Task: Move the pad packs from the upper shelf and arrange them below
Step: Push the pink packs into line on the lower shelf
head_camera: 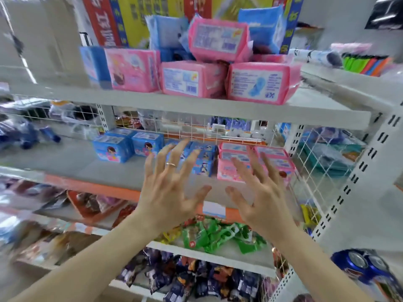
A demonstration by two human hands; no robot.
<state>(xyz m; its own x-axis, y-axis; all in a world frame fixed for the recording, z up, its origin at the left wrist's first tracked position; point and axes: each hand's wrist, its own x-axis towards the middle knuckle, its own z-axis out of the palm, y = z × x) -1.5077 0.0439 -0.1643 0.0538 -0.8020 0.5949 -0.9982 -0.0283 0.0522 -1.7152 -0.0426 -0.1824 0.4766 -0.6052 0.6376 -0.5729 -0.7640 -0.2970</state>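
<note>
The upper shelf (196, 105) is a long white board, and every place here is told from it. On its left part stands a light blue pack (93, 66). It touches a pink pack with a cartoon girl (133, 69) just to its right. On the middle lies a pink pack with a barcode (192, 78). A tilted pink pack (220, 40) sits on top of the pile, higher than the rest. On the right part, at the front edge, lies a pink pack with a pad drawing (259, 82). At the back of the shelf are pale blue packs (165, 31).

Under the upper shelf is the lower shelf (87, 162). Below the left-middle part, two blue packs (128, 147) stand side by side there. Below the middle are dark blue packs (202, 162), partly hidden by fingers. Below the right part are stacked pink packs (235, 164), just beside a white wire grid (314, 162).

The left hand (172, 190) is below the middle of the upper shelf, in front of the dark blue packs. Its fingers are spread wide and hold nothing. One finger wears a ring (170, 164). The right hand (261, 195) is below the right part, in front of the stacked pink packs, fingers wide too, holding nothing. I cannot tell if any fingertip touches a pack.

Much lower lie green bags (218, 234).
</note>
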